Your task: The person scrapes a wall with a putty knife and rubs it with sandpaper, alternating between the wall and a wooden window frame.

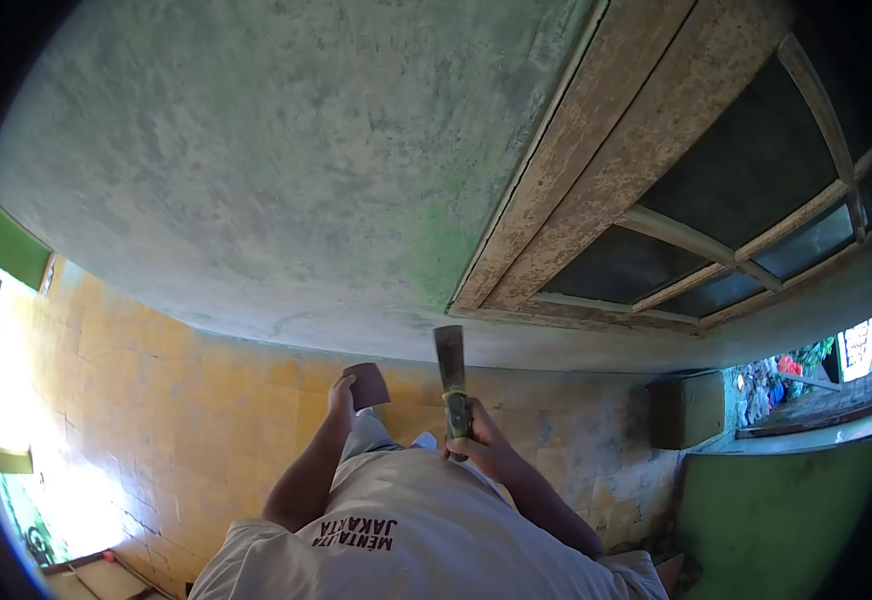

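In my right hand is a putty knife, its fingers wrapped round the dark handle and the wide metal blade pointing up toward the wall. My left hand pinches a brown sheet of sandpaper by its left edge. Both hands are held in front of my body at waist height, apart from the wall. Ahead stands the grey wall, with patchy greenish smears. To its right is a wooden window frame with worn, flaking paint.
Yellowish floor tiles spread below. A box-like block stands against the wall at right, near a green surface. Bright openings lie at far left and right. Dark window panes sit within the frame.
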Demonstrator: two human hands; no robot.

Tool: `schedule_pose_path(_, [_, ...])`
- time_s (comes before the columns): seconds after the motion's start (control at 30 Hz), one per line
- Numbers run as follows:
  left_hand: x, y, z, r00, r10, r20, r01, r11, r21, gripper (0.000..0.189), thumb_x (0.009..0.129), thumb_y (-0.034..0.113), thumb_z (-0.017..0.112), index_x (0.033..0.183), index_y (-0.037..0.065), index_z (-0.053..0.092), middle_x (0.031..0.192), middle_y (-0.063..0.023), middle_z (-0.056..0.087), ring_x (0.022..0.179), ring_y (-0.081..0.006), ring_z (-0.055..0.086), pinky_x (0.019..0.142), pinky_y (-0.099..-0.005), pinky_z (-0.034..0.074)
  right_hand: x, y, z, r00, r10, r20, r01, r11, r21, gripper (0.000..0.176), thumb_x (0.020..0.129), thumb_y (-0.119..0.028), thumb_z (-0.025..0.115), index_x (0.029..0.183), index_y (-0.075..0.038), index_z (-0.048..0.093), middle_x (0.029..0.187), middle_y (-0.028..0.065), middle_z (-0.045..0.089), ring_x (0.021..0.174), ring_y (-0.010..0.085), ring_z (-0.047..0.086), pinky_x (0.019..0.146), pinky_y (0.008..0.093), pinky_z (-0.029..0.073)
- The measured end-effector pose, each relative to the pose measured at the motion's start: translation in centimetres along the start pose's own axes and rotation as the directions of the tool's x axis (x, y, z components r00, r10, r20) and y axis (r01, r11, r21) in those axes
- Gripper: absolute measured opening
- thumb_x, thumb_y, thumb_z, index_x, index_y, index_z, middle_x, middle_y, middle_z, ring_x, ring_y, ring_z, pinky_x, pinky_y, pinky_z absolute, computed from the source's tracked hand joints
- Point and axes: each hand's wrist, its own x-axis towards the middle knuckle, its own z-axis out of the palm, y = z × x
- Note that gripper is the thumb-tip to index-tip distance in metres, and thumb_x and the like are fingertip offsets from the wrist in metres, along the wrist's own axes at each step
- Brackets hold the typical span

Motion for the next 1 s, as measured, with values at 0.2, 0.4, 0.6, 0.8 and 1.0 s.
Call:
schedule_pose_path(0.2, [0.4,-0.7,-5.7,0.942,-0.165,-0.292,0.093,0.965,-0.245,0.047,0.084,0.029,0.059,0.126,0.011,0.047,0.119,-0.0118,0.054,0.106,-0.0288,0.055,0.085,-0.0478,0.048,1.2,-8.2,-1.3,0.914,-0.391,-0.108,0.238,0.732,-0.638,0.041,0.080,-0.003,0.069,0.117,-0.001,0.051,0.095,0.0035,0.053,0.085,0.0108,0.053,0.079,0.0269,0.044])
schedule_pose_path(0.4, [2.7,0.8,-8.2,0.943,-0.172,-0.286,0.057,0.927,-0.371,0.042,0.083,0.034,0.059,0.120,0.017,0.051,0.119,-0.0084,0.055,0.109,-0.0275,0.052,0.084,-0.0468,0.046,3.9,-14.9,-0.8,0.690,-0.718,-0.089,0.529,0.584,-0.616,0.040,0.075,-0.003,0.074,0.108,-0.004,0.052,0.098,0.0068,0.052,0.090,0.0167,0.058,0.081,0.0300,0.047])
schedule_pose_path(0.6, [4.5,4.0,-4.7,0.971,-0.171,-0.165,0.111,0.941,-0.320,0.029,0.081,0.034,0.058,0.106,0.020,0.058,0.112,-0.0058,0.057,0.104,-0.0234,0.054,0.081,-0.0442,0.046,7.3,-19.3,4.0,0.448,-0.893,0.040,0.869,0.424,-0.254,0.052,0.078,-0.026,0.076,0.110,-0.012,0.037,0.095,0.0086,0.050,0.064,0.0208,0.055,0.057,0.0384,0.048])
schedule_pose_path(0.8, [4.9,6.3,-1.8,0.986,-0.160,0.037,0.162,0.918,-0.362,0.024,0.082,0.032,0.055,0.096,0.014,0.060,0.090,-0.0049,0.062,0.084,-0.0223,0.061,0.076,-0.0378,0.050,9.8,-22.4,5.3,0.286,-0.756,0.589,0.942,0.110,-0.317,0.039,0.079,-0.025,0.076,0.092,-0.010,0.042,0.062,0.0036,0.051,0.049,0.0172,0.047,0.047,0.0346,0.043])
schedule_pose_path(1.0, [3.7,8.0,0.4,0.983,-0.127,0.131,0.170,0.898,-0.406,0.029,0.083,0.034,0.051,0.093,0.008,0.060,0.084,-0.0065,0.063,0.074,-0.0200,0.062,0.067,-0.0338,0.051,10.8,-22.5,6.4,0.089,-0.719,0.690,0.959,-0.126,-0.255,0.030,0.076,-0.005,0.071,0.080,-0.010,0.042,0.062,0.0029,0.052,0.048,0.0156,0.048,0.045,0.0307,0.041])
